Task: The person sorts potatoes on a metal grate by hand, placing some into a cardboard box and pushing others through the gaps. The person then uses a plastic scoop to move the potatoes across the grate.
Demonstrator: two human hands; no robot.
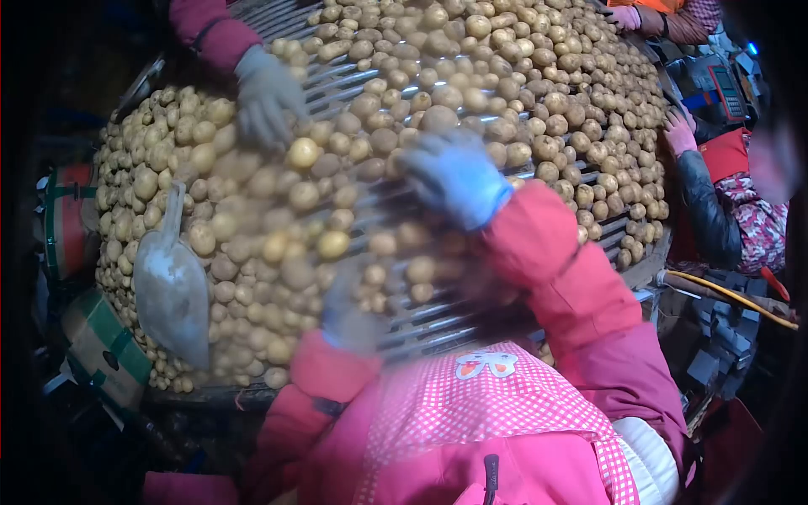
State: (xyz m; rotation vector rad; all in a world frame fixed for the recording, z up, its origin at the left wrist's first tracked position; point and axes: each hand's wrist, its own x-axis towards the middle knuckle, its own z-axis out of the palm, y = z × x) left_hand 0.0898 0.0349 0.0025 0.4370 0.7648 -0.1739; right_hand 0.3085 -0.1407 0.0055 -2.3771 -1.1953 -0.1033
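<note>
Potatoes (332,245) lie in a broad heap over a slatted metal grate (433,324), whose bars show between them. My right hand (461,178), in a pale blue-grey glove, reaches over the middle of the grate with its fingers stretched out toward the potatoes at its left. My left hand (352,318), also gloved, is low over the near potatoes, and motion smears its fingers. Several potatoes between and left of my hands are blurred too. A scuffed metal scoop (172,290) rests on the potatoes at the left, handle pointing away from me.
Across the grate, a co-worker's gloved hand (269,99) is over the potatoes. Other co-workers' pink gloves (624,17) show at the far right edge and right side. Cardboard boxes (108,349) stand at left. A yellow cable (728,296) and keypad device (728,93) are at right.
</note>
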